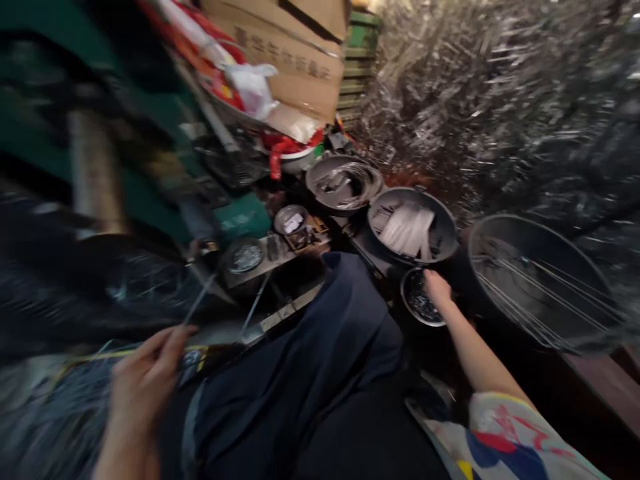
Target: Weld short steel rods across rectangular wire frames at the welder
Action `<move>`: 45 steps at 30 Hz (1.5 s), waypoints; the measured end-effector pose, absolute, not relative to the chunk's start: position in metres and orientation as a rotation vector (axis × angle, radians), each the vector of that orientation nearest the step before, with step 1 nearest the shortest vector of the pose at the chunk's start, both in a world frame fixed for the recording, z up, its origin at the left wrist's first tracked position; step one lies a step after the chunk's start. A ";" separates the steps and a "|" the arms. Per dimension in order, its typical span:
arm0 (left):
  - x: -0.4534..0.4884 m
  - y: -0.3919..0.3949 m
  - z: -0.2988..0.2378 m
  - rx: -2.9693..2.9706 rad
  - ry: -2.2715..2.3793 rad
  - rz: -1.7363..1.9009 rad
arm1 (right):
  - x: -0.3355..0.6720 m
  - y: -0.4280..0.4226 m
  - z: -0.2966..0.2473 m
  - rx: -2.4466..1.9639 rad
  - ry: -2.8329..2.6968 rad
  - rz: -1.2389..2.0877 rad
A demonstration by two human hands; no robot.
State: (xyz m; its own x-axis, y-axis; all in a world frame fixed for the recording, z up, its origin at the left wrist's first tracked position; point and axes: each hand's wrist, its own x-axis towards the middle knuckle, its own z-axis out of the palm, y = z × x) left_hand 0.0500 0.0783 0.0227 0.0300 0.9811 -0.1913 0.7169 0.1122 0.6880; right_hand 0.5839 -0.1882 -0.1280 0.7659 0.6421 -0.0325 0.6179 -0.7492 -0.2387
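Note:
My left hand [145, 380] is at the lower left, fingers pinched round a thin metal rod [197, 303] that points up toward the workbench. My right hand [437, 288] reaches forward into a small round bowl [411, 308] of dark small metal pieces; its fingers are curled down into the bowl and partly hidden. My lap in dark trousers [320, 360] fills the middle. The whole picture is smeared by motion.
Several round black tubs stand ahead: one with thin wires [540, 280] at right, one with pale strips [410, 230], one with bent wire [345, 183]. A green machine [100, 167] stands left. Cardboard boxes [295, 53] behind. A heap of shiny metal scrap [500, 100] fills the upper right.

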 end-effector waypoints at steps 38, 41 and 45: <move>0.043 0.086 0.004 1.718 1.472 1.012 | 0.197 0.133 -0.021 -1.051 -0.701 1.165; 0.044 0.087 0.005 1.711 1.469 1.012 | 0.198 0.134 -0.021 -1.026 -0.692 1.183; 0.047 0.086 0.008 1.722 1.477 1.011 | 0.200 0.135 -0.017 -0.999 -0.660 1.185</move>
State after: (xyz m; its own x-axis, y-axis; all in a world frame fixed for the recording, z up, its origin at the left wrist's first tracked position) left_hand 0.0473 0.0865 0.0077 0.0694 0.9875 0.1418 0.4897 -0.1575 0.8576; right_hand 0.1997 0.1350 -0.0173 0.2785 0.9575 -0.0753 -0.4403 0.0576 -0.8960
